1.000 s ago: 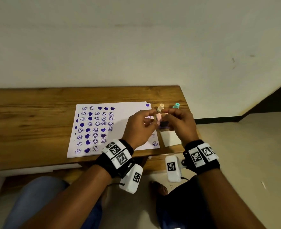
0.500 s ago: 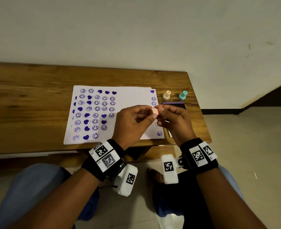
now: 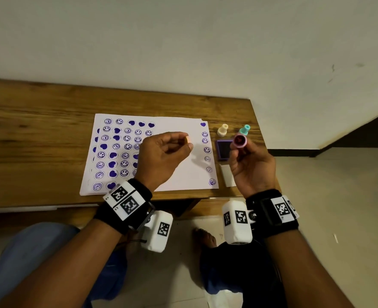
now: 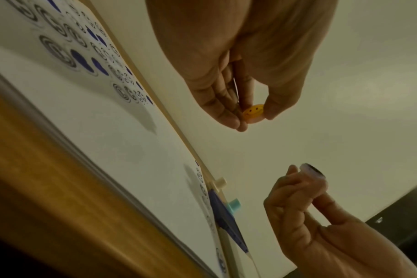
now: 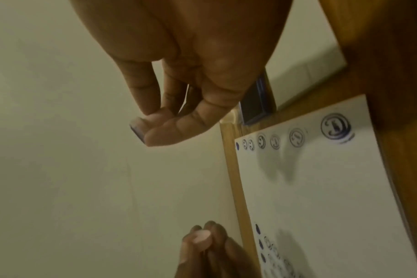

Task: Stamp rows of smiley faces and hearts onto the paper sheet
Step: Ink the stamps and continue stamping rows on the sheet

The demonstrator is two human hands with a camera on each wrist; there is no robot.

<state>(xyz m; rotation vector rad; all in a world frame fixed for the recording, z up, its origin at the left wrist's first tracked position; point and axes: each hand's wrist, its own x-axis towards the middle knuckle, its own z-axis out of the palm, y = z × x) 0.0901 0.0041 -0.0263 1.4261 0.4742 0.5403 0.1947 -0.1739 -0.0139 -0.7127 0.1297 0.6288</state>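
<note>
A white paper sheet (image 3: 179, 172) printed with purple smileys and hearts lies on the wooden table (image 3: 39, 134). Above its blank middle my left hand (image 3: 183, 144) pinches a small round cap (image 3: 190, 139); the left wrist view shows the cap (image 4: 252, 111) is orange with a smiley face. To the right, my right hand (image 3: 242, 150) holds the pink stamp (image 3: 240, 140) with its inked face turned up, above the purple ink pad (image 3: 223, 150). The stamp (image 5: 137, 127) shows between my right fingers (image 5: 169, 131) in the right wrist view.
A cream stamp (image 3: 222, 130) and a teal stamp (image 3: 244, 130) stand at the table's back right, behind the ink pad. A white card (image 3: 227, 177) lies near the front right edge. More stamped sheets peek out under the top one at the left. The wall is close behind.
My hands were together on the pink stamp. They have since come apart: the left carries the cap off to the left, the right keeps the stamp, face up.
</note>
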